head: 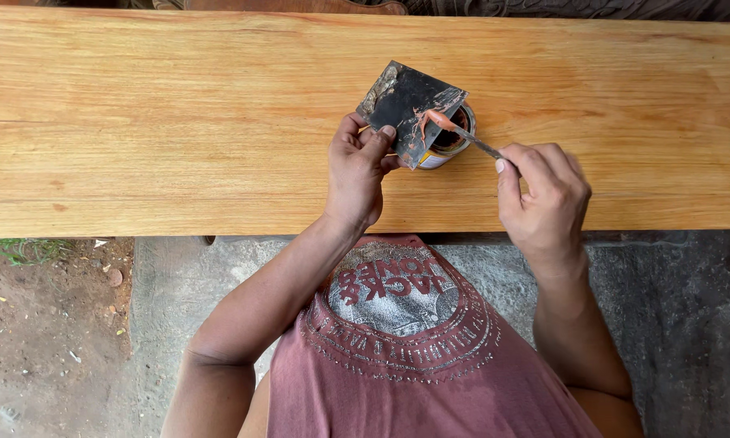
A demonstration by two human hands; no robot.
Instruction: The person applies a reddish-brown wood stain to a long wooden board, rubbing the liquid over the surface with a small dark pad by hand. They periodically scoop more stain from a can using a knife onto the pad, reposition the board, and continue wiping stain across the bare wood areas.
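Orange-brown putty sits on the tip of the thin blade [462, 136] pinched in the right hand [543, 195], wiping onto the dark square scraper [405, 105] gripped by the left hand [357, 166] over the open tin [450, 142] at centre frame, while the wooden plank [178, 122] shows no filler yet.

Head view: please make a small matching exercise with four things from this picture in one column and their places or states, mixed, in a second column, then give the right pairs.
Things
1. dark square plate
2. small tin can
3. thin stick tool
4. wooden board

Places or states
A. pinched in the right hand, orange paste on its tip
B. stands on the board, partly behind the plate
C. held tilted in the left hand, smeared
D. lies wide across the view, pale orange

Pairs: 1-C, 2-B, 3-A, 4-D
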